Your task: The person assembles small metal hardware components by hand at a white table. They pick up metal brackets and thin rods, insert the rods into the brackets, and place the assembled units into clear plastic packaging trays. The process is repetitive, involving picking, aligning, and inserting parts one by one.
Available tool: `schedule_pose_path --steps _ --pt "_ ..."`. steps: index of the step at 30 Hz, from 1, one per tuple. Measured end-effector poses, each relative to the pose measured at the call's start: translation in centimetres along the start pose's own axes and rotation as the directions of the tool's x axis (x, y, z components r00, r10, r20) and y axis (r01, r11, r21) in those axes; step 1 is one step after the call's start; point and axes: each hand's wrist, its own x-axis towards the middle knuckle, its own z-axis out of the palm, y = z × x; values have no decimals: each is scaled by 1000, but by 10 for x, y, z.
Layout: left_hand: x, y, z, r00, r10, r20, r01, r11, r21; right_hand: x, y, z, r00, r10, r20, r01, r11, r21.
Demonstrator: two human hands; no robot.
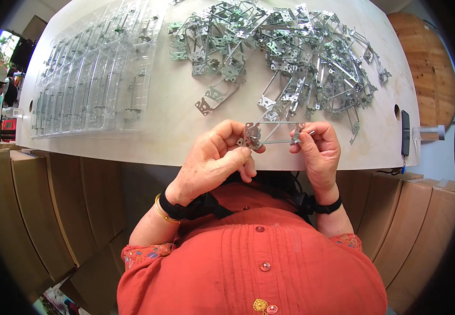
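Between my two hands, over the table's near edge, is a metal bracket frame [275,142]: two thin rods run between a stamped plate at each end. My left hand [214,152] pinches its left plate between thumb and fingers. Closed on the right end plate is my right hand [319,152], thumb and forefinger together beside a small pin end. Just beyond my hands lies a large tangled heap of similar metal bracket frames [290,58]. One loose bracket frame [214,100] sticks out of the heap toward me.
Clear plastic trays [88,79] with long compartments, some holding metal parts, cover the table's left side. The white table [164,136] curves across in front of me. Cardboard boxes [43,210] stand below it on both sides. A dark flat object [405,134] lies at the right edge.
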Motion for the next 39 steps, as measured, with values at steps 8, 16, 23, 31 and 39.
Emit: schedule_pose_path --steps 8,16,23,31,39 --pt "3 8 8 994 -88 -71 86 996 -35 -1 1 -5 1000 5 -1 -5 1000 4" --pt "4 4 9 995 -37 -90 50 987 152 -1 1 -4 1000 -15 4 15 1000 -10" --pt "6 -6 9 998 15 -65 -2 981 195 0 3 -8 1000 -9 13 9 1000 -1" --pt "4 -4 10 996 66 -56 -38 917 396 0 3 -8 1000 -18 -16 19 999 45" --pt "-2 1 7 968 62 -245 41 919 393 0 1 -6 1000 -27 -11 28 999 39"
